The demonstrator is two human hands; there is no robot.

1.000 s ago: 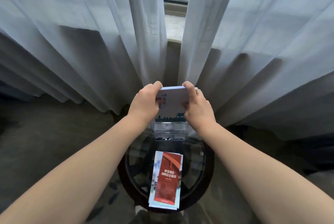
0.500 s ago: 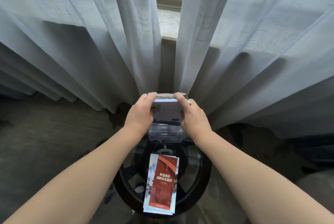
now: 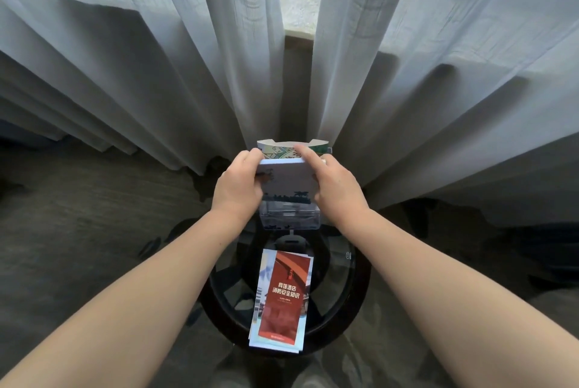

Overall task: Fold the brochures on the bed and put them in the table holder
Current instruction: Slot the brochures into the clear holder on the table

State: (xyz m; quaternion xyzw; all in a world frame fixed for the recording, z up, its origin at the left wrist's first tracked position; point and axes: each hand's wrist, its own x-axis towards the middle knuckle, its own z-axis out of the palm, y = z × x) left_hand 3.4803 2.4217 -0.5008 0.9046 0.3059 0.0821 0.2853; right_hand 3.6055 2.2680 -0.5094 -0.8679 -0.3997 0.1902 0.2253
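Observation:
A clear plastic holder stands at the far edge of a small round glass table. A pale blue folded brochure sits upright in it, its lower end inside the holder. My left hand grips its left edge and my right hand grips its right edge, index finger lying over the top. Behind it a green patterned brochure shows in the holder. A stack of folded brochures with a red one on top lies on the near half of the table.
Sheer white curtains hang close behind the table, parted at a window sill. Dark patterned carpet surrounds the table. The table has a dark wooden rim.
Both hands have lowered the pale blue brochure deeper into the holder. The green brochure behind it has come into view above its top edge.

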